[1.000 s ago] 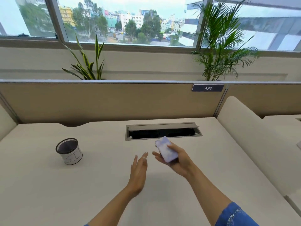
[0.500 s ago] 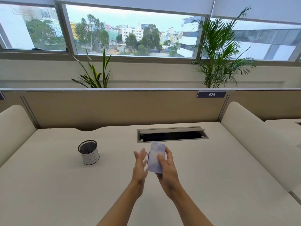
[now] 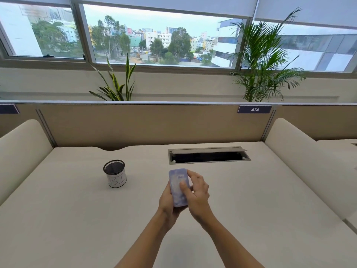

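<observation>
A pale blue-and-white rectangular object, like a phone in a patterned case (image 3: 177,182), is held above the middle of the cream desk (image 3: 77,209). My left hand (image 3: 167,200) cups it from below and along its left edge. My right hand (image 3: 197,190) grips its right side, with the thumb lying across the face and the fingers curled behind. The underside of the object is hidden by both hands.
A black mesh cup with a white label (image 3: 115,173) stands on the desk to the left of my hands. An open cable slot (image 3: 208,155) lies behind them. Padded dividers flank the desk at left (image 3: 21,151) and right (image 3: 301,161).
My left hand, open and apart from the object a second ago, has come in under it. The object turned upright and both hands now hold it. The view shifted left.
</observation>
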A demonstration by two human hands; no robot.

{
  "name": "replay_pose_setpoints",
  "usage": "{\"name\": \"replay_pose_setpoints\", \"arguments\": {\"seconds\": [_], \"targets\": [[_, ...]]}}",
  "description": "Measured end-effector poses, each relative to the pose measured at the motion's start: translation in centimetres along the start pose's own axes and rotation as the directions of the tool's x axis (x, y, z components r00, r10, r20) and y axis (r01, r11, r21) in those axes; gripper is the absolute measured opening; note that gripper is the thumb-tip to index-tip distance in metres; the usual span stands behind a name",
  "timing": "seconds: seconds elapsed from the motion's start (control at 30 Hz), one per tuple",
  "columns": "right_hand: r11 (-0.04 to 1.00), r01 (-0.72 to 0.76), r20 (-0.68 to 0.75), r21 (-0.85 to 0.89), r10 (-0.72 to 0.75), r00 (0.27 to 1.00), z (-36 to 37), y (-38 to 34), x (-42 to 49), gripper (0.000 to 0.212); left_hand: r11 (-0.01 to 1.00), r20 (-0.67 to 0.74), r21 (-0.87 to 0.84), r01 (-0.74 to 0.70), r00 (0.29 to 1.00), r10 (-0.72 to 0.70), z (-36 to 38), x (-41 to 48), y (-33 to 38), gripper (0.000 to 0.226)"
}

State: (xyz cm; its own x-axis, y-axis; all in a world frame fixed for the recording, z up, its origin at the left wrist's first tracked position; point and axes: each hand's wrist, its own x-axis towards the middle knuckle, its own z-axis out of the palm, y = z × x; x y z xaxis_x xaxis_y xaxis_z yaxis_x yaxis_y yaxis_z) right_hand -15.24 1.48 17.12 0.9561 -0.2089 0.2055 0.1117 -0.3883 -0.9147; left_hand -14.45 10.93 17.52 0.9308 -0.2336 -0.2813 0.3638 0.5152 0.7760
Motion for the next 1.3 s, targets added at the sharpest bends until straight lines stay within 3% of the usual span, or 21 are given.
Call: {"name": "replay_pose_setpoints", "arguments": {"seconds": [0.13,0.23,0.33,0.8,1.3], "targets": [[0.966,-0.156,0.085,0.207,0.141,0.986,-1.3,-0.8,0.6,0.013,1.0,-0.006,0.014,0.028,1.0,-0.028,-0.4,-0.4,0.7,0.039],[0.943,-0.152,0.115,0.296,0.123,0.986,-2.6,-1.4,0.9,0.014,0.993,-0.049,0.114,0.042,0.998,-0.037,0.1,-0.5,0.4,0.037],[0.955,-0.119,0.11,0.272,0.091,0.99,-3.4,-1.3,1.1,0.012,0.981,-0.041,0.185,0.066,0.997,-0.059,0.5,-1.1,-0.1,0.033],[0.979,-0.171,0.093,0.107,0.162,0.982,-4.0,-0.7,1.9,0.01,0.974,-0.055,-0.08,0.213,0.974,-0.218,0.1,-1.9,-0.7,0.038],[0.998,-0.052,-0.044,0.045,0.054,0.998,-3.4,-0.5,1.3,0.011,0.966,-0.126,-0.185,0.182,0.97,-0.207,0.5,-2.3,-1.3,0.035]]}}
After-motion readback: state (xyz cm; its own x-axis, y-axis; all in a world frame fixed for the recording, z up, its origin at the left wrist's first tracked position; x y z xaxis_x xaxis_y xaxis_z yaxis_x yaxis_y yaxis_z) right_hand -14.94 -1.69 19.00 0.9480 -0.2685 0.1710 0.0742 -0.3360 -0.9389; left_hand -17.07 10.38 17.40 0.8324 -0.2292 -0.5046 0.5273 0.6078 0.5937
